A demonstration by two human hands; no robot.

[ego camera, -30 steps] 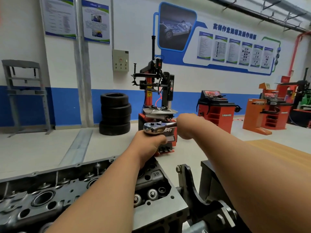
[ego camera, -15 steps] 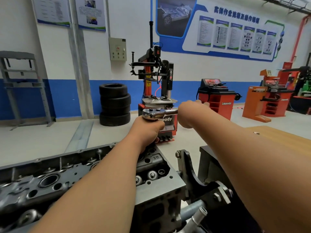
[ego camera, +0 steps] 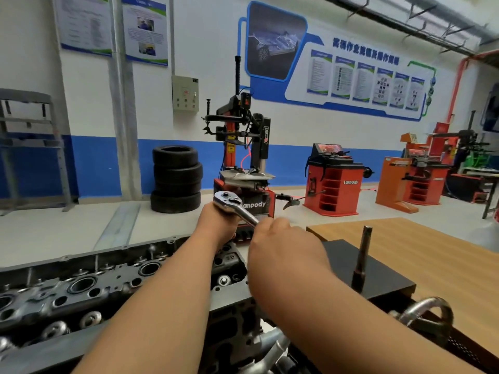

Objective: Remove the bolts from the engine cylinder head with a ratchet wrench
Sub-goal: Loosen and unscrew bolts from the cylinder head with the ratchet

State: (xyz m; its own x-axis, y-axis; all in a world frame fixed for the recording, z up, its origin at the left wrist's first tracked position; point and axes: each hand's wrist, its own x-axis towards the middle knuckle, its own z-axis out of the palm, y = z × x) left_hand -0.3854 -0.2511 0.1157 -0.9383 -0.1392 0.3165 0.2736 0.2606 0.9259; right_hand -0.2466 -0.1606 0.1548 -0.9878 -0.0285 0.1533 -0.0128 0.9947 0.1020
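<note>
The grey engine cylinder head (ego camera: 81, 290) lies across the lower left on a stand, with round ports and bolt heads along its top. A chrome ratchet wrench (ego camera: 233, 207) stands over its right end. My left hand (ego camera: 220, 222) grips the wrench just under its round head. My right hand (ego camera: 272, 238) holds the wrench handle, which slants down to the right. The socket and the bolt beneath are hidden by my left hand.
A black block (ego camera: 370, 273) on the wooden table (ego camera: 442, 255) carries an upright dark extension bar (ego camera: 361, 257). A metal handwheel (ego camera: 429, 317) sits at lower right. Stacked tyres (ego camera: 175, 179), a tyre changer (ego camera: 243, 157) and red machines (ego camera: 333, 182) stand behind.
My right hand has swung the wrench handle toward me and down, from level to slanting. The view has shifted, bringing the black block and upright bar into sight.
</note>
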